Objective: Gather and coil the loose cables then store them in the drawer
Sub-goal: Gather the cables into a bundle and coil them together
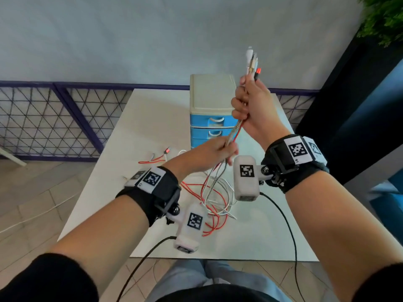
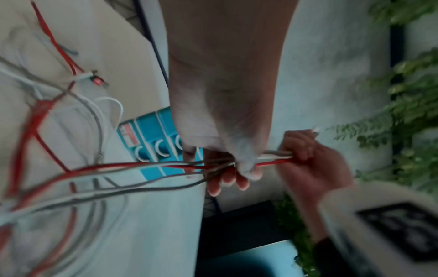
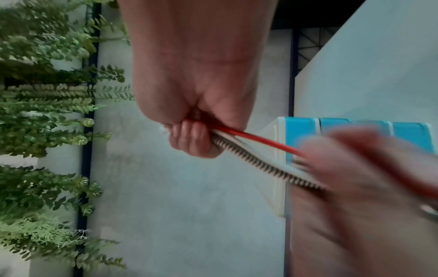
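Red and white cables (image 1: 236, 129) run taut, right hand (image 1: 250, 105) fisting plug ends above, left hand (image 1: 209, 152) seemingly pinching below.

A white desk (image 1: 139, 131) stands on a floor of pale grey tiles (image 1: 39, 192) before a plain light wall (image 1: 152, 35). Along the wall's foot runs a purple-framed lattice panel (image 1: 54, 118). Green foliage (image 1: 383, 16) hangs at the upper right above a dark partition (image 1: 359, 101).
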### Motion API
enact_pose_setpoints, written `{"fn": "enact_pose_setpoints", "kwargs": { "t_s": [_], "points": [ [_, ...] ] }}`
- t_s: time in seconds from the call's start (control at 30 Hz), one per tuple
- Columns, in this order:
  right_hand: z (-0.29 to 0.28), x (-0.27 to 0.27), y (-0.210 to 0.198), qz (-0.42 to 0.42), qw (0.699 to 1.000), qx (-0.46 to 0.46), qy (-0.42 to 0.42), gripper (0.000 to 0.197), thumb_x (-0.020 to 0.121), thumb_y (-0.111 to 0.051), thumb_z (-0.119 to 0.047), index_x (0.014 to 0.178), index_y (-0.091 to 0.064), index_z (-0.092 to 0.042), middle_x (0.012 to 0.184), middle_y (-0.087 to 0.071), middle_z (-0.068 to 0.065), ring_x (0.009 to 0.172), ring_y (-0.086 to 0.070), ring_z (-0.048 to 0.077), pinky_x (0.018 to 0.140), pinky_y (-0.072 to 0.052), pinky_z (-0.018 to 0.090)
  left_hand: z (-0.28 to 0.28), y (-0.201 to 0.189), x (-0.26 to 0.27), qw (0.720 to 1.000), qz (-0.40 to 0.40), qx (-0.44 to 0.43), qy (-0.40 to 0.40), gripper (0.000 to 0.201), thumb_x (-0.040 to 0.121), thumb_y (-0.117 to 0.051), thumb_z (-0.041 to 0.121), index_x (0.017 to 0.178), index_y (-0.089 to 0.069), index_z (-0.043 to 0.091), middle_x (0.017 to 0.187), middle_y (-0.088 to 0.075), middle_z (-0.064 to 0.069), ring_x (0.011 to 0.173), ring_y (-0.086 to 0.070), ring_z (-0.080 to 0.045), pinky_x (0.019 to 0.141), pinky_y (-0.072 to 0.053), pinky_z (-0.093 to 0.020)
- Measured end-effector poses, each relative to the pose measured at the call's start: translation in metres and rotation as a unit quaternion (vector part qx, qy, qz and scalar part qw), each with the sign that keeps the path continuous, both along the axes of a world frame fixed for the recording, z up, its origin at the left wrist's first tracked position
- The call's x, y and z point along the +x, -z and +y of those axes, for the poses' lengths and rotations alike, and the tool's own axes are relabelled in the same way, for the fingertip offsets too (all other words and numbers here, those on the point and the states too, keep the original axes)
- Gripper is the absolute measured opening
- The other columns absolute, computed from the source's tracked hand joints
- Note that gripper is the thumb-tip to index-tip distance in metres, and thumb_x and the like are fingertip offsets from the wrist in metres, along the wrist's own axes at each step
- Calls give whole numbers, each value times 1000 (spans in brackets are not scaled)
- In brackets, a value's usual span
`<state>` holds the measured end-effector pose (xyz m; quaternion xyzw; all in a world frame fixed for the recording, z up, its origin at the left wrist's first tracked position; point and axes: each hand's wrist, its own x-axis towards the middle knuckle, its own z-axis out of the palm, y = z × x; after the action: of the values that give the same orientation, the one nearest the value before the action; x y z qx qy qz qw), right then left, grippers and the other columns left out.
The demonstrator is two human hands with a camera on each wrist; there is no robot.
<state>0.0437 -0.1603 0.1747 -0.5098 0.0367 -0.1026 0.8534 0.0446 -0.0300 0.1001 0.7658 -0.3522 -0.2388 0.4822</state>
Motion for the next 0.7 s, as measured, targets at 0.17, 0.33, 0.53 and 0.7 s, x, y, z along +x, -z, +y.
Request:
{"fn": "enact_pose_setpoints", "kwargs": {
  "t_s": [0.17, 0.33, 0.53, 0.7],
  "points": [
    [-19, -6, -16, -18, 998, -13, 65, 31, 105, -31, -31, 79, -42, -19, 52, -26, -9, 38, -16, 5, 35, -14, 14, 28, 73, -4, 989, 27, 144, 18, 15, 96, -50, 25, 83, -54, 20, 74, -59, 7, 71, -55, -9, 74, -44, -27],
    [-23, -11, -20, -17, 994, -46, 93, 30, 105, -32, -29, 80, -43, -18, 55, -26, -7, 39, -18, 6, 36, -14, 16, 53, 117, -10, 982, 18, 184, -36, 11, 90, -57, 34, 79, -53, 34, 76, -56, 12, 80, -54, -11, 83, -45, -29],
    [-18, -15, -17, -4, 994, -51, 93, 30, 104, -33, -29, 78, -43, -18, 55, -26, -7, 37, -19, 5, 34, -17, 15, 59, 133, -13, 937, -104, 328, -60, 17, 95, -41, 34, 88, -52, 24, 86, -62, 7, 102, -58, -18, 108, -19, -47],
    [-21, -14, -30, -34, 993, -41, 105, 29, 105, -32, -27, 80, -43, -17, 55, -26, -7, 38, -18, 6, 35, -17, 15, 66, 128, -15, 912, -115, 387, -71, 28, 97, -32, 38, 109, -55, 26, 112, -63, -3, 117, -48, -24, 107, -18, -50]
  ]
}}
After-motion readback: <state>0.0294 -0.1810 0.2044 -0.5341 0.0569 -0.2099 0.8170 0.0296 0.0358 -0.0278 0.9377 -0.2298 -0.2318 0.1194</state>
